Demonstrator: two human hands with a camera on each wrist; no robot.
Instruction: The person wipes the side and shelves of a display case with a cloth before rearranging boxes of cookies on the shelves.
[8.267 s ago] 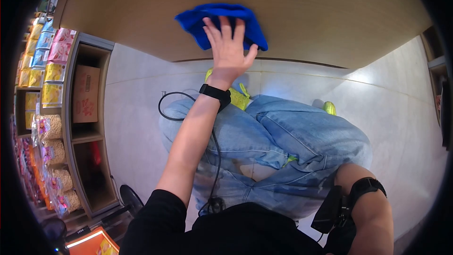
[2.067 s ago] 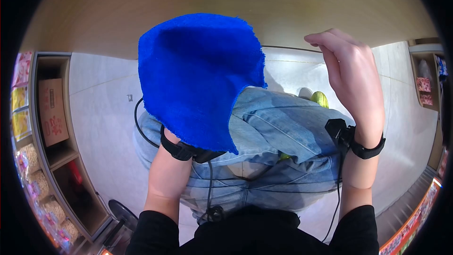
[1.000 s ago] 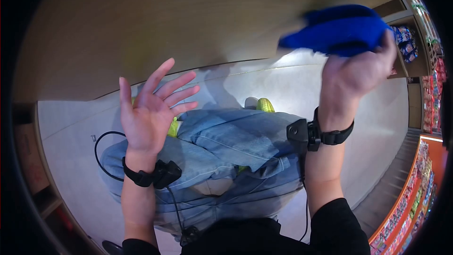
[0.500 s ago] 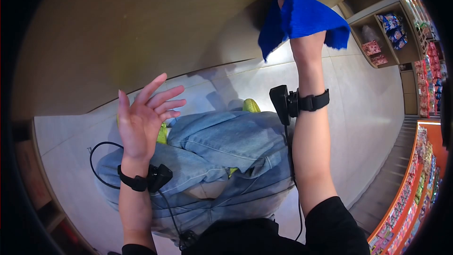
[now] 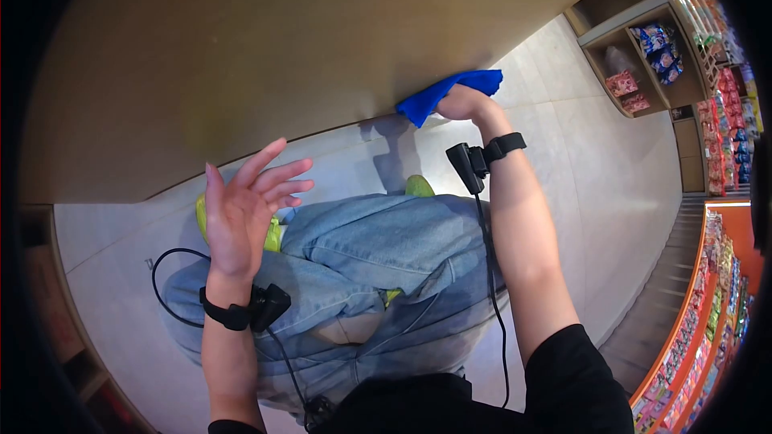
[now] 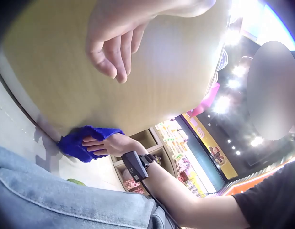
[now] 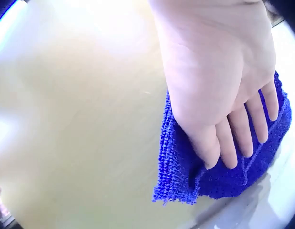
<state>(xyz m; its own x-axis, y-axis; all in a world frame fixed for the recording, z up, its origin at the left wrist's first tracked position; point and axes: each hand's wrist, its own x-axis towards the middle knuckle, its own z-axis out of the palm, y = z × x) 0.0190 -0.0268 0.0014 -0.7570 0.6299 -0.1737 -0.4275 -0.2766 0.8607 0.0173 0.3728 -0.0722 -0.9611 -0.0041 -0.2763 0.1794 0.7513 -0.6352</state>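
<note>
A blue cloth (image 5: 426,102) lies against the bottom edge of an upright wood-grain panel (image 5: 241,40). My right hand (image 5: 466,103) presses on the cloth there, arm stretched forward. In the right wrist view its fingers (image 7: 240,129) lie fairly straight over the cloth, whose ribbed edge sticks out beside the thumb side. My left hand (image 5: 240,217) hangs in the air in front of the panel, fingers spread and holding nothing. From the left wrist view, the cloth (image 6: 75,145) sits between the right hand and the panel, low down near the floor.
Shelves (image 5: 643,64) with snack packets stand at the right, beyond the panel's end. An orange display rack (image 5: 683,329) is at the lower right. My bent legs in jeans (image 5: 362,241) are close below the hands. A black cable (image 5: 165,281) loops by the left knee.
The left hand wiped with the cloth at first and held it up later; now the right hand has it. Over the last half second the right hand moved down to the panel's bottom edge.
</note>
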